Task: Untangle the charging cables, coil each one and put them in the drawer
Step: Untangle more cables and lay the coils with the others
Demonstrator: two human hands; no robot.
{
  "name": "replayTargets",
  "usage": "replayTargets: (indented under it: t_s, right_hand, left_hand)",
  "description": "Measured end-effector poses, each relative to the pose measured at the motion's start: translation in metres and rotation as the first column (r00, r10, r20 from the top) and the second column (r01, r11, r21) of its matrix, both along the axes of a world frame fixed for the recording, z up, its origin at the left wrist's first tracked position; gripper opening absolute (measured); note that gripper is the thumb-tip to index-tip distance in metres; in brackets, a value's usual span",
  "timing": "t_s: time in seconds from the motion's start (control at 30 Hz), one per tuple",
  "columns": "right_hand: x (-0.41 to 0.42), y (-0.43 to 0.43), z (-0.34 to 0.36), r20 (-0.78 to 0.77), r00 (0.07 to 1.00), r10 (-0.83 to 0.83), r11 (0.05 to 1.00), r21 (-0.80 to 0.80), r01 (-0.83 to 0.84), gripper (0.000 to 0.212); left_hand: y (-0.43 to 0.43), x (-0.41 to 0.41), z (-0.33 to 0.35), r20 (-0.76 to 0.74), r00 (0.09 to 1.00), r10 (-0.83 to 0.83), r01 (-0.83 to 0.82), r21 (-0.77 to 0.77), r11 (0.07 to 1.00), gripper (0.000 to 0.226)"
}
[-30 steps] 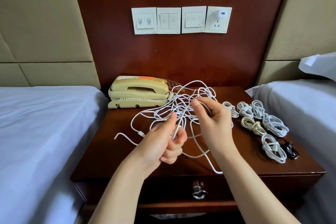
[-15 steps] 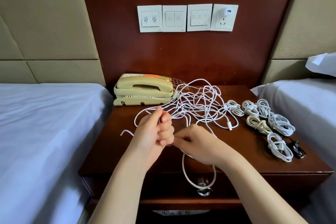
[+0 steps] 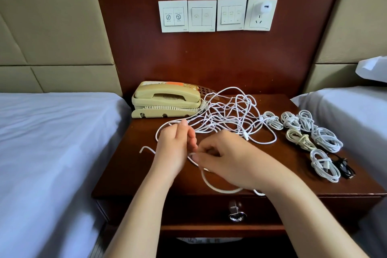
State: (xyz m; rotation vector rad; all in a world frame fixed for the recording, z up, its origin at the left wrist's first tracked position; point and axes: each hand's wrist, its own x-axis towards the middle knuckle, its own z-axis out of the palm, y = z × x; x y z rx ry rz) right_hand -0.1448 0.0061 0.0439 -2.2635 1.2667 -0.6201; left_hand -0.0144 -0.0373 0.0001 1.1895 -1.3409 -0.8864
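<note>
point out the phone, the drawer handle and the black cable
phone (image 3: 167, 94): head view, on the handset
drawer handle (image 3: 237, 216): head view, on the metal ring
black cable (image 3: 344, 168): head view, on its coiled middle

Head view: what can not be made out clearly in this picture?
Drawer inside: head view, closed front hides it.
Tangle: head view, overlapping strands hide the cable count.
Right hand: head view, motion blur hides how its fingers hold the loop.
Switch labels: head view, too small to read.

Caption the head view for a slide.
Left hand and right hand pinch a white cable by the tangle on the nightstand; coiled cables alongside, drawer shut.
</note>
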Motion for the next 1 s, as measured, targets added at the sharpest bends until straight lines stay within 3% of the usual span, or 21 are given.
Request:
replayTargets:
  t_s: [0.07, 0.13, 0.3, 0.47, 0.53, 0.6, 0.7, 0.8, 0.87, 1.0]
  right_hand:
    - [-0.004, -0.001, 0.003, 0.097, 0.995, -0.021, 1.000, -0.006, 0.021, 0.028]
    - [-0.007, -0.003, 0.003, 0.179, 0.983, -0.044, 0.998, -0.032, 0.050, 0.030]
    - [-0.016, -0.014, -0.008, 0.263, 0.951, -0.165, 0.964, -0.161, 0.212, 0.036]
    - [-0.021, -0.021, -0.016, 0.292, 0.926, -0.240, 0.943, -0.156, 0.294, 0.039]
    - [-0.023, -0.021, -0.015, 0.385, 0.896, -0.223, 0.970, -0.005, 0.244, 0.041]
    - [-0.028, -0.020, -0.012, 0.577, 0.784, -0.227, 0.963, 0.255, 0.092, 0.043]
    - [-0.033, -0.018, -0.010, 0.744, 0.576, -0.338, 0.834, 0.520, -0.183, 0.036]
    - [-0.032, -0.018, -0.011, 0.782, 0.448, -0.433, 0.730, 0.596, -0.335, 0.019]
    - [-0.032, -0.019, -0.011, 0.790, 0.418, -0.447, 0.692, 0.602, -0.397, 0.016]
    - [-0.036, -0.021, -0.013, 0.768, 0.510, -0.388, 0.743, 0.588, -0.320, 0.022]
  left_hand:
    - [0.002, -0.002, 0.002, 0.127, 0.992, -0.007, 0.011, -0.031, 0.999, 0.050]
    - [0.006, -0.004, 0.003, 0.159, 0.985, -0.061, 0.066, -0.026, 0.997, 0.058]
    - [0.010, -0.012, 0.000, -0.063, 0.954, -0.294, 0.300, 0.166, 0.939, 0.069]
    - [0.010, -0.017, 0.001, -0.107, 0.953, -0.284, 0.303, 0.317, 0.898, 0.071]
    - [0.012, -0.018, 0.003, -0.093, 0.954, -0.284, 0.299, 0.349, 0.888, 0.071]
    - [0.013, -0.018, 0.005, -0.078, 0.956, -0.282, 0.291, 0.353, 0.889, 0.067]
    - [0.017, -0.017, 0.009, 0.001, 0.962, -0.273, 0.259, 0.321, 0.911, 0.058]
    - [0.019, -0.016, 0.009, 0.057, 0.973, -0.225, 0.198, 0.304, 0.932, 0.052]
    - [0.016, -0.015, 0.006, 0.103, 0.969, -0.226, 0.188, 0.290, 0.938, 0.053]
    - [0.014, -0.013, 0.005, 0.089, 0.964, -0.251, 0.214, 0.298, 0.930, 0.055]
